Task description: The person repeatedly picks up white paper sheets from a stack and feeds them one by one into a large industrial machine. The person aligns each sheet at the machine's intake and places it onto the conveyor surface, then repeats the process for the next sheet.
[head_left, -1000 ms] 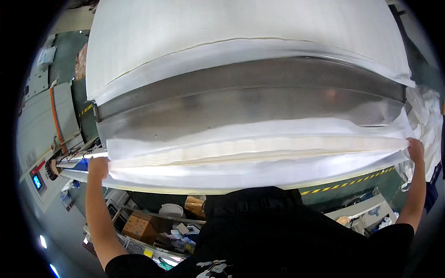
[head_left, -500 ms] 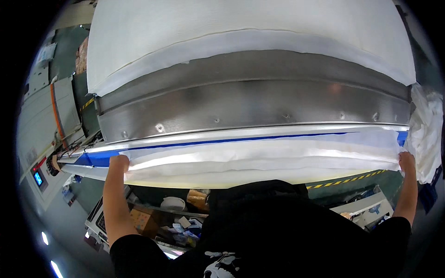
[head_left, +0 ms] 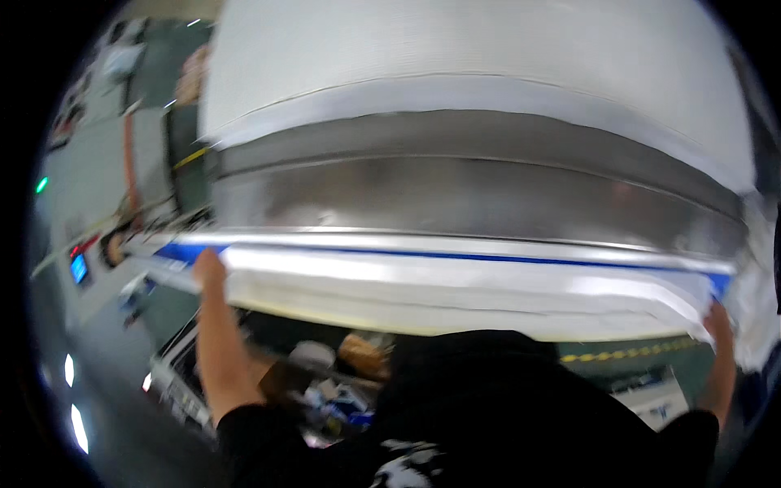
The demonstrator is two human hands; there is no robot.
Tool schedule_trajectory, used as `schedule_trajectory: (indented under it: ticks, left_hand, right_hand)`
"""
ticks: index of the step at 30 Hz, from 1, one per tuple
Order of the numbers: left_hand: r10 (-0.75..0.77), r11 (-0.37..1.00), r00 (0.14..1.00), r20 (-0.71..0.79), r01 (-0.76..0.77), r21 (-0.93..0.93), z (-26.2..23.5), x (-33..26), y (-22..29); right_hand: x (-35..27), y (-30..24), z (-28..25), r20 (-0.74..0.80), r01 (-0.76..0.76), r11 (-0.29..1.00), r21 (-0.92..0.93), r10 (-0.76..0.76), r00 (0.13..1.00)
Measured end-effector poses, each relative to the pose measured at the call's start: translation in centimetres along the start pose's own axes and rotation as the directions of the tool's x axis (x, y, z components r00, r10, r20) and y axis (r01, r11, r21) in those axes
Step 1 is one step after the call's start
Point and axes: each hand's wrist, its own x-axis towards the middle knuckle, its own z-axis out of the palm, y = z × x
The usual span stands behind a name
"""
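Now the white cloth [head_left: 455,289] stretches just beyond the metal panel's [head_left: 455,191] near edge, drawn back off it since a second ago, so the blue strip [head_left: 455,255] between shows. Left hand [head_left: 210,268] and right hand [head_left: 717,321] look closed on its ends, fingers blurred.

You have room to pass left to right above the metal panel [head_left: 480,195], beyond the white fabric strip [head_left: 439,285]. Your torso [head_left: 488,407] blocks the near middle, and white sheeting [head_left: 755,325] hangs just right of your right grip [head_left: 717,320].
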Motion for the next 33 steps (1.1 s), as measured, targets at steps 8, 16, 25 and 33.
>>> schedule_trajectory:
  ticks: [8,16,25,33]
  left_hand:
    - [0.081,0.981,0.995,-0.065,-0.091,-0.171,-2.5,-3.3,6.7]
    - [0.143,0.971,0.987,-0.073,-0.154,-0.184,-3.9,-3.2,8.6]
    - [0.032,0.775,0.751,-0.660,-0.435,-0.458,-4.2,-1.8,14.3]
    - [-0.053,0.670,0.672,-0.738,-0.524,-0.526,-8.0,0.4,20.5]
  right_hand:
    - [0.3,-13.6,-7.1,0.393,0.188,0.971,-0.149,-0.117,0.912]
    - [0.8,-17.4,-7.9,0.341,0.106,0.983,-0.150,-0.050,0.939]
    - [0.8,-26.9,-8.9,-0.076,0.234,0.965,0.119,-0.226,0.971]
    - [0.3,-50.4,-19.5,-0.196,0.556,0.823,0.115,-0.530,0.825]
